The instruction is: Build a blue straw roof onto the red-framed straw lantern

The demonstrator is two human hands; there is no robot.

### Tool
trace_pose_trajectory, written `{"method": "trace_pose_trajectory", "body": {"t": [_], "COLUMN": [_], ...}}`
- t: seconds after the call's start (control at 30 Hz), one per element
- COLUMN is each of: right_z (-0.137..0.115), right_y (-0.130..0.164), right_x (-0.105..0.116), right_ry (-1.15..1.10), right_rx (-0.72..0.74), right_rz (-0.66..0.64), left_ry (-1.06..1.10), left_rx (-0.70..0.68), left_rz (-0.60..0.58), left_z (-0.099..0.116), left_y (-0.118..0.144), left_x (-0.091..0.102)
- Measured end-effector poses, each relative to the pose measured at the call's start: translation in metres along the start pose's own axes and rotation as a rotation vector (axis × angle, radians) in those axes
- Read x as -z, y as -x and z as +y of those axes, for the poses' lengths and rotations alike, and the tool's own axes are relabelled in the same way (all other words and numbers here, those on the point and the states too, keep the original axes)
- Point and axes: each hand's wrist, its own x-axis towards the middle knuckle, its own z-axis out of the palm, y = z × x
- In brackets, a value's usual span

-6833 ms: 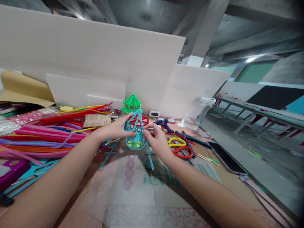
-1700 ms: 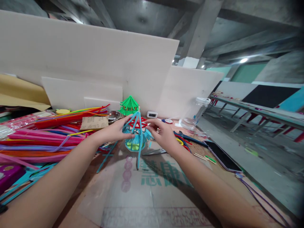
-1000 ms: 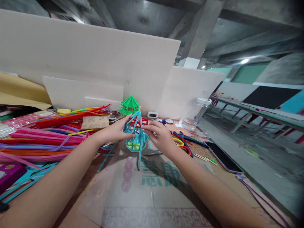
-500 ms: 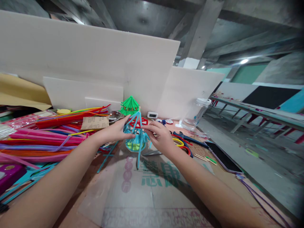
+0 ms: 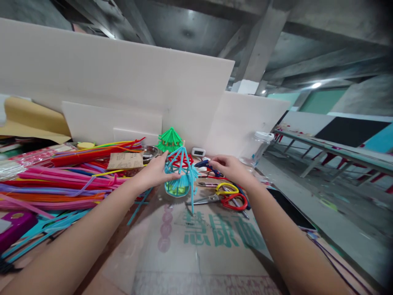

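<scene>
My left hand point(image 5: 155, 171) holds a small light-blue pipe-cleaner pavilion point(image 5: 178, 178) from its left side, thumb in front and fingers behind. The model stands upright on the cardboard point(image 5: 196, 241), its pointed roof of blue strips partly built, and one long strip hangs down its right side. My right hand point(image 5: 231, 167) is closed around a dark blue glue gun point(image 5: 202, 164), whose tip points left toward the model. Below that hand lie scissors point(image 5: 229, 196) with red and yellow handles. A green pipe-cleaner roof point(image 5: 170, 140) and red pieces show behind the model.
Bundles of coloured pipe cleaners point(image 5: 61, 184) cover the left side, with a purple object point(image 5: 16, 231) in front. At the right are a phone point(image 5: 291, 211) and a clear bottle point(image 5: 260, 143). A small white clock point(image 5: 198, 152) stands before white boards point(image 5: 123, 82).
My right hand has left the model's blue strip, moved right and taken hold of the glue gun. The scissors are now uncovered. My left hand stays at the model.
</scene>
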Motion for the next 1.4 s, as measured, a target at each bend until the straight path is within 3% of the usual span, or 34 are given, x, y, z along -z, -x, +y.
{"method": "trace_pose_trajectory", "body": {"t": [0.13,0.33,0.4,0.57,0.67,0.77,0.9,1.07,1.2,1.4], "right_z": [0.012,0.022,0.024,0.019,0.009,-0.004,-0.019,-0.019,-0.015,-0.007], "right_y": [0.001,-0.002,-0.005,-0.005,-0.005,-0.013,-0.033,-0.052,-0.056,-0.062], "right_x": [0.012,0.008,0.006,0.012,0.017,0.022,0.031,0.041,0.044,0.052], "right_ry": [0.07,0.116,0.119,-0.003,-0.179,-0.237,-0.228,-0.486,-0.639,-0.663], "right_rx": [-0.033,-0.035,-0.05,-0.024,0.064,0.104,0.072,-0.003,0.011,-0.045], "right_rz": [-0.159,-0.105,-0.023,0.375,0.435,0.386,0.182,0.021,-0.022,-0.058], "left_ry": [-0.026,0.005,0.024,0.1,0.126,0.126,0.103,0.15,0.203,0.226], "left_rx": [0.016,0.01,0.0,-0.014,-0.001,0.049,0.087,0.068,0.044,0.001], "left_rz": [-0.007,-0.005,0.005,0.018,-0.002,-0.023,-0.036,-0.047,-0.071,-0.105], "left_z": [-0.004,-0.013,-0.015,-0.018,-0.015,-0.012,-0.009,-0.011,-0.017,-0.029], "left_y": [-0.002,-0.004,-0.004,-0.005,-0.005,-0.003,-0.001,-0.001,-0.003,-0.005], "left_x": [0.003,0.001,0.0,-0.001,0.0,0.003,0.006,0.008,0.007,0.005]}}
